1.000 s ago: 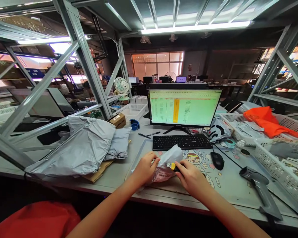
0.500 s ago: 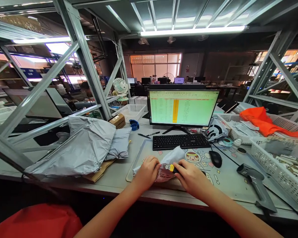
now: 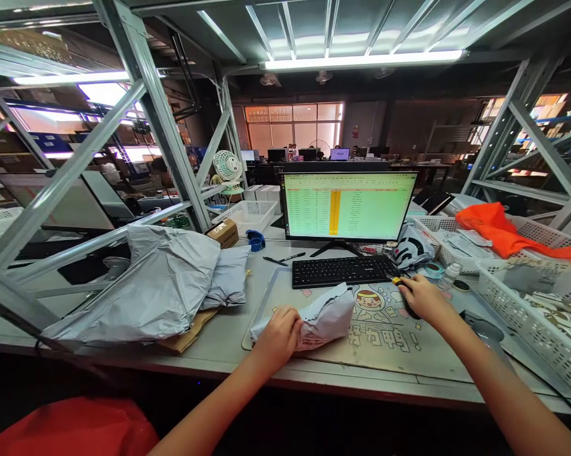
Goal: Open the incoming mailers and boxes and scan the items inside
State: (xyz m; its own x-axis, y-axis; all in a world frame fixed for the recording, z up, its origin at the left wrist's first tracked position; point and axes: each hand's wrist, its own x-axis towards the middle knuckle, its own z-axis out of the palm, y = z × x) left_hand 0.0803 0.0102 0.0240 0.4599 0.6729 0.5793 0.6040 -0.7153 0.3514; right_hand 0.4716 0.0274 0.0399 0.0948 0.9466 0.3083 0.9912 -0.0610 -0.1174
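Note:
My left hand (image 3: pixel 276 335) is closed on the left part of a grey plastic mailing bag (image 3: pixel 330 316), which lies on the printed desk mat (image 3: pixel 385 348). The bag's upper edge gapes along a ragged slit, and its contents are hidden. Over to the right, my right hand (image 3: pixel 423 297) grips a yellow-and-black utility knife (image 3: pixel 397 280), its tip pointing left by the keyboard's (image 3: pixel 345 271) right end. That hand is above the black mouse (image 3: pixel 409 307) and covers most of it.
Large grey mailing bags (image 3: pixel 171 278) are heaped on the left. A monitor (image 3: pixel 349 206) stands behind the keyboard. White baskets (image 3: pixel 527 323) line the right side, near a barcode scanner (image 3: pixel 485 329) partly behind my right forearm. Metal rack posts (image 3: pixel 157 114) frame the desk.
My right hand has moved away from the bag to the right, taking the knife along. My left hand has stayed on the bag, whose slit edge now faces up.

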